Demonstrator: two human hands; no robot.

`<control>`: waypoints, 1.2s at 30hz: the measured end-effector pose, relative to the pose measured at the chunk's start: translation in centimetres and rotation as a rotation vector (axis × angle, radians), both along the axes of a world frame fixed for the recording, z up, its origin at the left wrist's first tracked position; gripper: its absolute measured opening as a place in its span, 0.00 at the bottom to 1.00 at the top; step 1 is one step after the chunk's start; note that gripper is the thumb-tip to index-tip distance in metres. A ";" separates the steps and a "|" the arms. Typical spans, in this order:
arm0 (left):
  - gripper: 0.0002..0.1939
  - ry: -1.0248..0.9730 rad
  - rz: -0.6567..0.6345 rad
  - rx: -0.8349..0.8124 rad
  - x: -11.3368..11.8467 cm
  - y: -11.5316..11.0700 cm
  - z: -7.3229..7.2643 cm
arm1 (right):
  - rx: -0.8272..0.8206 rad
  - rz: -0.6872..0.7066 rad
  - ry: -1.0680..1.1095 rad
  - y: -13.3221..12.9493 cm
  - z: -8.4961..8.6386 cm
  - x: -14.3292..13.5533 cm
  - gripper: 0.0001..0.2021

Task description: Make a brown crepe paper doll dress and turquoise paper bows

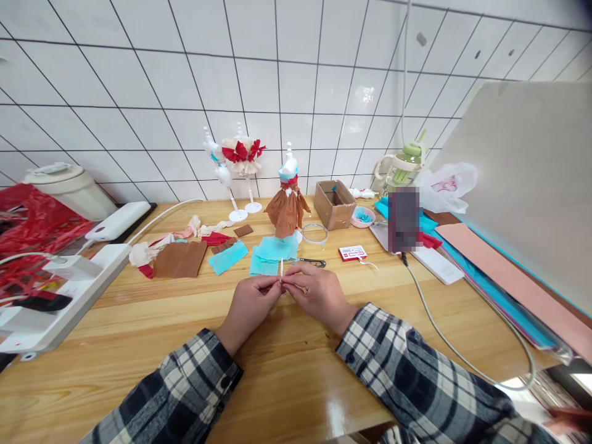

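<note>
My left hand (253, 302) and my right hand (319, 295) meet over the middle of the wooden table, fingertips pinched together. Between them a thin white strip (282, 267) stands upright; its lower end is hidden by the fingers. Just beyond lie overlapping pieces of light-blue crepe paper (272, 250) and a pair of small dark-handled scissors (313, 263). Behind these stands a white mini dress form (289, 165) wearing a brown paper skirt (287, 206), a red waistband and a blue top.
Two more dress forms (224, 176) stand by the tiled wall. A cardboard box (335, 206), wire coil (315, 233), pink bowl (363, 217) and red-white packet (352, 253) lie beyond my right hand. Brown paper (180, 259) and a power strip (78, 296) are left; a cable (435, 327) loops right.
</note>
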State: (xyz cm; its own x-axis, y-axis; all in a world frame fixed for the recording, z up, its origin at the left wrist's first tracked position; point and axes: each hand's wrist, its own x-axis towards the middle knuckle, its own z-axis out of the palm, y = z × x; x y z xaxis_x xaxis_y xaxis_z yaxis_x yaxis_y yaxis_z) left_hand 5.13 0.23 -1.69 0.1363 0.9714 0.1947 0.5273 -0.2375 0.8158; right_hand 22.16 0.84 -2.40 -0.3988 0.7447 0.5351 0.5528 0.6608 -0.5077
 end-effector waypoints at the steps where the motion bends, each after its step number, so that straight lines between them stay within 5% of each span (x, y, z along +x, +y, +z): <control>1: 0.12 0.003 0.000 -0.008 0.0 0.0 0.0 | 0.012 -0.005 -0.014 0.0 0.0 0.0 0.09; 12: 0.11 -0.013 0.034 -0.034 0.0 -0.1 -0.7 | 0.036 -0.051 -0.026 0.0 -0.1 0.0 0.08; 20: 0.09 -0.040 0.043 0.000 0.5 -0.3 -0.2 | -0.114 -0.109 0.132 0.1 -0.2 -0.5 0.03; 31: 0.11 -0.308 -0.197 -0.047 -0.7 -0.3 -0.4 | -0.173 -0.045 0.283 0.4 0.4 -0.2 0.03; 36: 0.09 -0.214 -0.103 -0.046 -0.4 -0.1 -0.3 | -0.310 -0.016 0.365 0.3 0.5 -0.5 0.04</control>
State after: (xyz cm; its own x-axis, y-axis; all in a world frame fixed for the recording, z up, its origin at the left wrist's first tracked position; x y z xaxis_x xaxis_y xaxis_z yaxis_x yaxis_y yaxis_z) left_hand 4.77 0.14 -1.96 0.1956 0.9629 0.1858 0.3159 -0.2413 0.9176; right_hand 21.68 1.18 -1.93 -0.2137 0.8959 0.3895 0.3105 0.4404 -0.8424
